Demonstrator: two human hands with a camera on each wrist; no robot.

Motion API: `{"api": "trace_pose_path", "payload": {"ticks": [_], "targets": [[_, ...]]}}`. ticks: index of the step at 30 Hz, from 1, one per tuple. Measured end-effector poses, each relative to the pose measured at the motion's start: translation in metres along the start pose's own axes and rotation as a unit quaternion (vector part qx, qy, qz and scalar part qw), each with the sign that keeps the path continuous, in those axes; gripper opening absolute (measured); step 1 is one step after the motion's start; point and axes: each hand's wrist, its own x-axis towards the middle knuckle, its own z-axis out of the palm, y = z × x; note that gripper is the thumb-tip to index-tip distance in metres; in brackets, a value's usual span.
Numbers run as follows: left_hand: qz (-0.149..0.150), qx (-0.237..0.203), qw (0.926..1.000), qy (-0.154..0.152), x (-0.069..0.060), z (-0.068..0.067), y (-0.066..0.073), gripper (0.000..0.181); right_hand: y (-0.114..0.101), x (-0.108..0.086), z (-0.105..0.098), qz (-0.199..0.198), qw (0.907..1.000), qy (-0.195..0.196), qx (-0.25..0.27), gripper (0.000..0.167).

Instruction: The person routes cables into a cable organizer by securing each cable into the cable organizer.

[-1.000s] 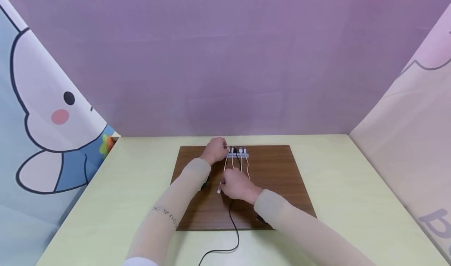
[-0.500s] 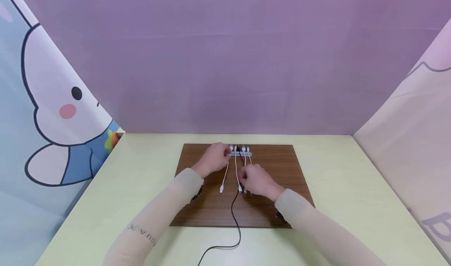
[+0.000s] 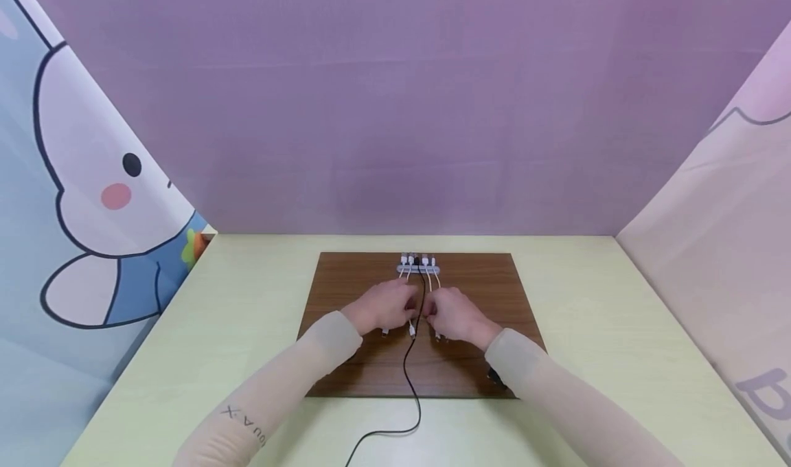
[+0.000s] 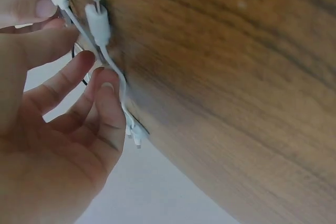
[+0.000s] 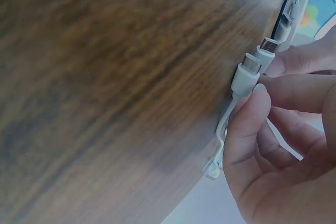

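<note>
In the head view, several white charging cables and a black cable (image 3: 408, 378) run through a pale grey cable holder (image 3: 417, 270) at the far side of a brown wooden board. My left hand (image 3: 386, 304) pinches a white cable (image 4: 84, 30) between thumb and fingertips, low over the board. Another white cable's connector (image 4: 98, 24) lies beside that thumb. Close to its right, my right hand (image 3: 457, 314) pinches a white cable just below its metal-tipped plug (image 5: 245, 80). A second plug sits directly behind this one. The hands partly hide the cables' middles.
The brown wooden board (image 3: 432, 378) lies on a pale yellow table (image 3: 587, 329). The black cable trails over the board's front edge toward me. A purple backdrop (image 3: 395, 110) rises behind, with printed cloth at both sides.
My left hand has come from beside the cable holder down toward me, onto the white cables. My right hand has moved right, from the leftmost cable end to the right-hand cables.
</note>
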Motion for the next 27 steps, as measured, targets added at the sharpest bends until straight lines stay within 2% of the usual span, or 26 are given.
{"api": "trace_pose_path", "payload": {"ticks": [7, 12, 17, 21, 24, 27], "targets": [[0.001, -0.023, 0.9995, -0.022, -0.006, -0.001, -0.001, 0.017, 0.001, -0.001, -0.002, 0.003, 1.0000, -0.002, 0.005, 0.015], [0.005, -0.059, 0.9979, -0.026, -0.016, -0.003, -0.002, 0.009, 0.003, -0.003, -0.005, -0.003, 0.9997, 0.007, 0.022, 0.014], [-0.001, -0.099, 0.9951, 0.006, -0.026, -0.007, -0.005, 0.004, 0.011, -0.008, -0.013, -0.011, 0.9996, 0.020, 0.016, 0.011], [-0.008, -0.107, 0.9937, 0.030, -0.034, -0.015, -0.010, 0.004, 0.020, -0.014, -0.025, -0.012, 0.9992, 0.036, 0.014, 0.007], [-0.023, -0.090, 0.9947, 0.045, -0.043, -0.020, -0.017, 0.006, 0.028, -0.019, -0.035, -0.007, 0.9985, 0.052, 0.014, 0.004], [-0.045, -0.072, 0.9936, 0.075, -0.052, -0.021, -0.026, 0.008, 0.038, -0.023, -0.043, 0.001, 0.9977, 0.068, -0.002, 0.005]]}}
